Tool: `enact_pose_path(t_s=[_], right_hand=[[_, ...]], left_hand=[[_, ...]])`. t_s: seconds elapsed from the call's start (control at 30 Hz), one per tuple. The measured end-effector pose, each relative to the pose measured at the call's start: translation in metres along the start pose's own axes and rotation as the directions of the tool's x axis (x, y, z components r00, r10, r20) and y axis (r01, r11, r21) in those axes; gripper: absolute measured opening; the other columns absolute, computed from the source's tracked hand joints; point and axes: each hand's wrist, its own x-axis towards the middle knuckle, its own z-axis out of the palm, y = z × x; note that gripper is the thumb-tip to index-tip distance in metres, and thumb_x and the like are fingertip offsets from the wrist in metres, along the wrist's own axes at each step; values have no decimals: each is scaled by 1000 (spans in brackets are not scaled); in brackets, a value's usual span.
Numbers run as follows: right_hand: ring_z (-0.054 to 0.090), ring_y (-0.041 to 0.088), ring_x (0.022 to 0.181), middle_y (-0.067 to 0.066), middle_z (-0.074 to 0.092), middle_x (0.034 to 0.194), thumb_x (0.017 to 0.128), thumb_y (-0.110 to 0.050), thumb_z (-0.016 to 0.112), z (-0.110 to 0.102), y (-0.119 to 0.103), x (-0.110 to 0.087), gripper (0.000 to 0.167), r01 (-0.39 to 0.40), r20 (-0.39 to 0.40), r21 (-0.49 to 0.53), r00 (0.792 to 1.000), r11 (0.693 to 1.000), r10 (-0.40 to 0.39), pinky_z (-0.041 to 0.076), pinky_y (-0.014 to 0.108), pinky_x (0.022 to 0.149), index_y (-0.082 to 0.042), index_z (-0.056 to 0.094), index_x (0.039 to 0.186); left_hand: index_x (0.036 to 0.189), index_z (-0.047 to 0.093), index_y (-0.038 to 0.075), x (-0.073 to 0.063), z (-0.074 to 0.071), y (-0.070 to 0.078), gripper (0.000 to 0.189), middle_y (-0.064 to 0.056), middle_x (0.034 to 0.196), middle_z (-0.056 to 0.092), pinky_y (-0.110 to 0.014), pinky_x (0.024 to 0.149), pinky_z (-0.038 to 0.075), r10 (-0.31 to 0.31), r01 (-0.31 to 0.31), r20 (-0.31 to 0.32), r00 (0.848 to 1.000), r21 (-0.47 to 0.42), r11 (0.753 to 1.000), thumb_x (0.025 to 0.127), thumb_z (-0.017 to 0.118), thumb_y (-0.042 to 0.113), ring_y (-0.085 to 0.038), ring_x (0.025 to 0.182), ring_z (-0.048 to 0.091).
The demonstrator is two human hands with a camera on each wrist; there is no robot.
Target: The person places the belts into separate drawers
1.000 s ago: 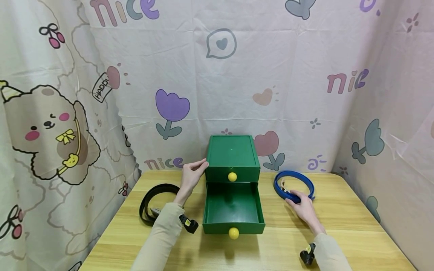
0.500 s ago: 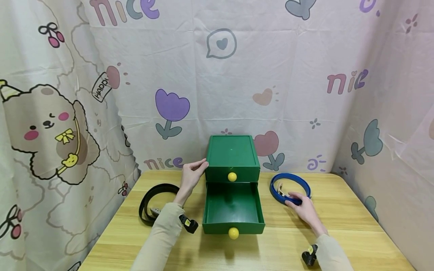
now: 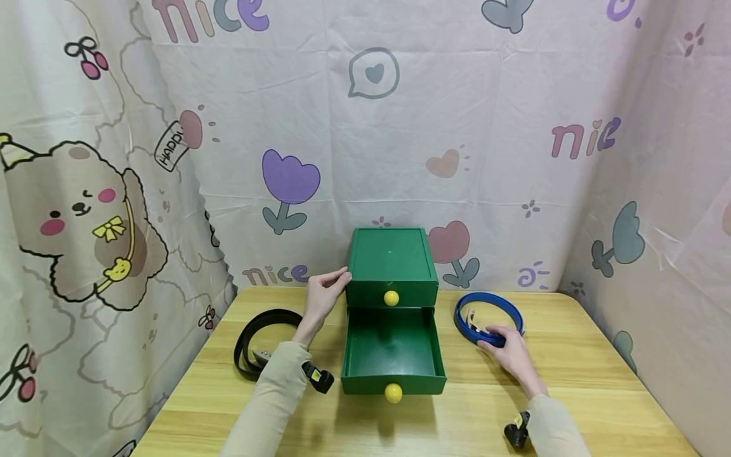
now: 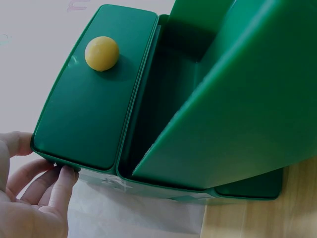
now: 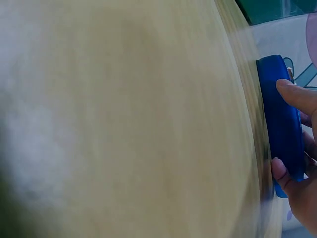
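1. Far left: black belt [image 3: 241,346], coiled in a ring on the table [image 3: 599,381]; its buckle [image 3: 262,357] shows inside the loop, partly behind the left sleeve [image 3: 274,393].
2. Left hand [image 3: 322,298]: thumb and bent fingers hold the upper left front corner of the green cabinet [image 3: 391,257]. Left wrist view: fingers bear on both the front edge and the side wall.
3. Centre: cabinet stands upright, its front to the person, long axis running front to back. Upper drawer [image 3: 365,295] closed; lower drawer [image 3: 365,385] pulled out straight toward the person. Both yellow knobs [image 3: 393,393] point the same way.
4. Right of cabinet, well apart from it: blue belt [image 3: 461,322], rolled into a ring at the rear right of the table. Strap stands on edge; buckle [image 3: 474,322] sits inside, at the ring's left. Contact with the wood: cannot tell.
5. Right hand [image 3: 511,352]: grips the ring's near side between thumb and fingers. Right wrist view: the held stretch of strap runs lengthwise up the frame, slightly tilted.
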Motion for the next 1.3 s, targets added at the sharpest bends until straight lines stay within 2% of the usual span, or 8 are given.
enact_pose_path(t_s=[0.2, 0.33, 0.43, 0.7, 0.93, 1.13, 1.3], right_hand=[[57, 47, 119, 30, 66, 121, 84, -19, 82, 2, 3, 0, 43, -6, 2, -42, 1000, 999, 6, 41, 61, 104, 6, 71, 117], [56, 49, 119, 30, 67, 119, 83, -17, 82, 3, 4, 0, 41, -6, 9, -66, 1000, 998, 7, 39, 61, 105, 7, 71, 115], [55, 50, 118, 31, 68, 117, 83, -15, 81, 3, 3, 0, 38, -13, 11, -77, 1000, 997, 14, 39, 62, 105, 7, 72, 113], [57, 48, 111, 30, 70, 110, 83, -9, 79, 5, 2, 0, 30, -1, -22, -88, 1000, 996, -1, 42, 60, 100, 8, 73, 107], [61, 47, 106, 29, 71, 108, 83, -7, 79, 5, 1, 0, 25, 38, -43, -96, 998, 995, -42, 45, 60, 97, 7, 74, 103], [62, 46, 107, 27, 71, 108, 85, -7, 77, 3, 1, -2, 21, 29, -24, -111, 999, 993, -32, 47, 60, 97, 5, 73, 101], [63, 42, 103, 25, 72, 104, 84, -5, 78, 4, 1, -3, 16, 39, -47, -107, 998, 993, -44, 47, 58, 94, 3, 72, 96]], left_hand=[[122, 72, 1, 0, 0, 0, 32, -17, 126, 70, -15, 86, 54, 9, -9, -3, 1000, 6, 1000, 94, 71, 17, -24, 112, 70], [122, 72, 2, 0, 0, -1, 32, -18, 125, 70, -12, 84, 53, 10, -10, -2, 1000, 1, 1000, 94, 71, 16, -19, 109, 71], [122, 72, 1, -1, 0, -1, 32, -18, 126, 70, -14, 85, 54, 11, -11, -3, 1000, 3, 1000, 94, 71, 17, -17, 107, 71], [123, 72, 1, 0, 0, -1, 32, -18, 127, 70, -22, 91, 56, 9, -9, 0, 1000, 8, 1000, 95, 70, 17, -22, 111, 70], [123, 71, 1, -1, 1, 1, 32, -17, 128, 69, -18, 89, 55, 15, -15, 3, 1000, 8, 1000, 95, 70, 17, -25, 114, 69], [124, 70, 0, 1, 1, 0, 33, -18, 130, 67, -13, 87, 53, 8, -8, 11, 1000, 4, 1000, 96, 69, 17, -27, 117, 67], [126, 69, 0, 2, 1, 0, 34, -19, 130, 66, -9, 83, 51, 5, -5, 13, 1000, -2, 1000, 96, 69, 16, -26, 116, 66]])
